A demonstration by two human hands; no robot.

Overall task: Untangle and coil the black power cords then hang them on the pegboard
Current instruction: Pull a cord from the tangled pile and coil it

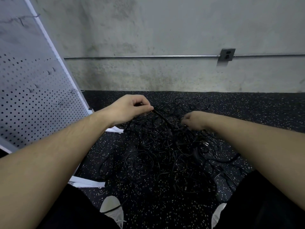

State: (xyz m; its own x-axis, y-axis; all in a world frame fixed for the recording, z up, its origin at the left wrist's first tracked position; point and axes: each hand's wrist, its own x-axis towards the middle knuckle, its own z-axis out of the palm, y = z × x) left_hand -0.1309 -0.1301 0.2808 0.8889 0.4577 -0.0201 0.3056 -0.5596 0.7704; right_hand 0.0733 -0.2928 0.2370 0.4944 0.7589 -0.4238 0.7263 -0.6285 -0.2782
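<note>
Two bare arms reach out in the head view over a tangle of black power cords (166, 146) heaped on the speckled floor (255, 109). Left hand (130, 108) pinches one cord between thumb and fingertips, lifting it. Right hand (194, 120) curls into the pile; its grip is blurred, so I cannot tell. White pegboard (33, 100) leans at left. No writing is readable.

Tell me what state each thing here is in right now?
Black power cords: tangled in a heap on the speckled floor, none coiled.
White perforated pegboard: leaning at left, hooks bare, no cords hung.
Left hand: fingers pinch one cord, lifting it.
Right hand: fingers curled into the tangle; grip unclear.
Grey wall outlet: nothing plugged in.
</note>
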